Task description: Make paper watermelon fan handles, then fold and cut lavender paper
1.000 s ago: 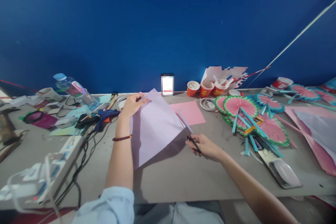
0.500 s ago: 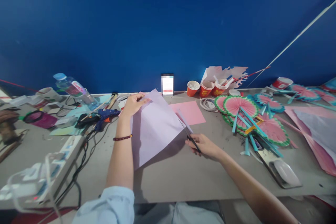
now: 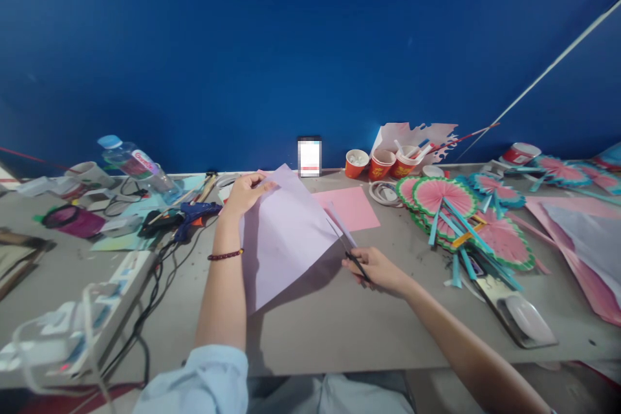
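A large lavender paper [image 3: 288, 236] is held up at a tilt over the grey table [image 3: 310, 343]. My left hand [image 3: 247, 194] pinches its upper left edge. My right hand [image 3: 376, 268] grips black-handled scissors [image 3: 358, 265], whose blades lie at the paper's right edge. A narrow strip of the paper stands up beside the blades. Behind them a pink sheet [image 3: 354, 208] lies flat on the table.
Pink paper fans [image 3: 444, 197], a mouse [image 3: 526, 318] and red cups [image 3: 381, 165] are at the right. A water bottle [image 3: 138, 165], a blue glue gun [image 3: 194, 217], cables and a power strip [image 3: 116, 301] are at the left. A phone [image 3: 309, 156] leans against the wall.
The brown thing that was at the far left edge, apparently a hand, is gone from view. My hands, the paper and the scissors have hardly moved.
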`<control>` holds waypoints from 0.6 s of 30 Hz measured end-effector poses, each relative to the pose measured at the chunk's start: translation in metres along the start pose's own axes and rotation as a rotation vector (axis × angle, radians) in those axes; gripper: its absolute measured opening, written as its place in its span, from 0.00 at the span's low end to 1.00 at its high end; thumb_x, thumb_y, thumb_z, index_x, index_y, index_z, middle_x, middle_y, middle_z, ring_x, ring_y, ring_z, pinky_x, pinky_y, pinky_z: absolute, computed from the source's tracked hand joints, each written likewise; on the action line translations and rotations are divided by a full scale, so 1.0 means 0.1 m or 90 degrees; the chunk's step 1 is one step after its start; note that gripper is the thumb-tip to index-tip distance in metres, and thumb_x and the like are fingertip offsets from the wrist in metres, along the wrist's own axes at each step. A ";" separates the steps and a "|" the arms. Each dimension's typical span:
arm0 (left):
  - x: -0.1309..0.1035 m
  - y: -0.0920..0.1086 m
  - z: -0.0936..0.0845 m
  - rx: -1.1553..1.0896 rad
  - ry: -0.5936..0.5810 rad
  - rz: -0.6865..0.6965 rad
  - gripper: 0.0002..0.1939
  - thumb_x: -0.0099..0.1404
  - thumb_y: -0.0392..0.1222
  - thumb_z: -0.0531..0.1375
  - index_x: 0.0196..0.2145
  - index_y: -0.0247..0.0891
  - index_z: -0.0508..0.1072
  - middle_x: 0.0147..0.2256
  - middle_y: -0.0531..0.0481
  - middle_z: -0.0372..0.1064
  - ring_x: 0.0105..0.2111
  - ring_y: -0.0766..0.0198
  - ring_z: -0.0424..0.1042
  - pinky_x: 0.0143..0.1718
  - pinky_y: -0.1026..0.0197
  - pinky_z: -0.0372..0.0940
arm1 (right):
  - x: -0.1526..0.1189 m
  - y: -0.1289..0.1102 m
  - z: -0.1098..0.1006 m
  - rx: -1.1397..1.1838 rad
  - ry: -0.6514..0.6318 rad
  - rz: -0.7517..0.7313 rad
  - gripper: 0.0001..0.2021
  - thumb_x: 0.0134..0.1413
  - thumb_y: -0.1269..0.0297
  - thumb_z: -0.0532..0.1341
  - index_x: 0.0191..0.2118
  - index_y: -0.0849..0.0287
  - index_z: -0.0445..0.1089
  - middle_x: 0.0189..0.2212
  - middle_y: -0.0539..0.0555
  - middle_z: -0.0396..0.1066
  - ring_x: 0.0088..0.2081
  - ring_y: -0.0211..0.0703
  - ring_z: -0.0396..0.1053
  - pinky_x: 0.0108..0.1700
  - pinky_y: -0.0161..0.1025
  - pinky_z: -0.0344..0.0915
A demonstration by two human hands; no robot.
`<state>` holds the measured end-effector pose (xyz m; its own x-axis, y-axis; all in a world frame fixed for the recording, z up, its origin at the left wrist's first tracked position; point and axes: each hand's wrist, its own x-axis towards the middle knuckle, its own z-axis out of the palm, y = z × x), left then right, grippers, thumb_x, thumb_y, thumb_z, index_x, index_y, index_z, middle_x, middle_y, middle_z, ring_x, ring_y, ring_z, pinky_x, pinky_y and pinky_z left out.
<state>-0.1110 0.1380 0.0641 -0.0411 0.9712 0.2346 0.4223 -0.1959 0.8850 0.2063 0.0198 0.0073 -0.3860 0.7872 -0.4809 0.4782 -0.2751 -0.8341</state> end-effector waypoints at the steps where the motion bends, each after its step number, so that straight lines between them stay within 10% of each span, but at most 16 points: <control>1: 0.00 0.00 0.00 -0.001 -0.001 -0.001 0.16 0.47 0.52 0.67 0.22 0.36 0.73 0.23 0.50 0.70 0.28 0.61 0.68 0.29 0.63 0.58 | 0.00 0.00 0.00 0.000 0.000 0.001 0.21 0.50 0.42 0.58 0.26 0.58 0.58 0.16 0.45 0.62 0.13 0.28 0.55 0.12 0.26 0.48; 18: 0.01 -0.05 -0.02 0.014 -0.016 0.011 0.17 0.50 0.55 0.65 0.22 0.37 0.71 0.25 0.51 0.69 0.31 0.61 0.69 0.32 0.63 0.58 | 0.02 0.02 0.01 0.015 0.037 -0.022 0.20 0.47 0.46 0.61 0.23 0.58 0.59 0.13 0.44 0.60 0.11 0.28 0.53 0.11 0.27 0.45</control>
<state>-0.1154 0.1396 0.0611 -0.0114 0.9707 0.2399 0.4424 -0.2103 0.8718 0.2057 0.0204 0.0045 -0.3551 0.8272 -0.4356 0.4464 -0.2593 -0.8564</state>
